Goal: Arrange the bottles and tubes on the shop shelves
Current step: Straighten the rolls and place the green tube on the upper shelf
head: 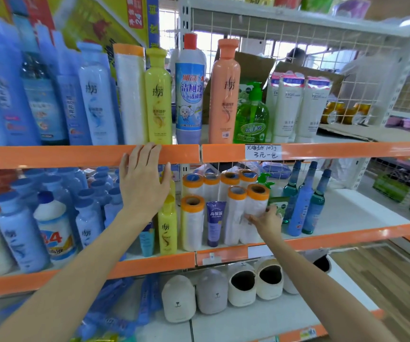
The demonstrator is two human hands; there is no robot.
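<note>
Head view: the right hand has its fingers curled round the lower part of a white roll with an orange cap, which stands at the front of the middle shelf, at about 4 o'clock from picture centre. Touching it at 9 o'clock is a second capped roll; a third stands further to 9 o'clock, with a purple tube upright between them. Behind these stand four more such rolls in a row, seven rolls on this shelf in all. At 3 o'clock of the held roll are three tall blue-green bottles, near but apart, and a green pump bottle stands behind it. Beyond the bottles the white shelf board lies bare out to its right end.

The left hand is spread flat, fingers straight and slightly apart, its fingertips on the orange front edge of the upper shelf. It covers part of a yellow bottle on the middle shelf, beside a small blue tube. At 9 o'clock crowd many pale blue bottles, too blurred to count.

On the upper shelf stand a yellow bottle, a blue-labelled bottle with a red cap, an orange bottle, a green pump bottle and three white tubes. A handwritten price tag sits on its edge. Slippers fill the bottom shelf
</note>
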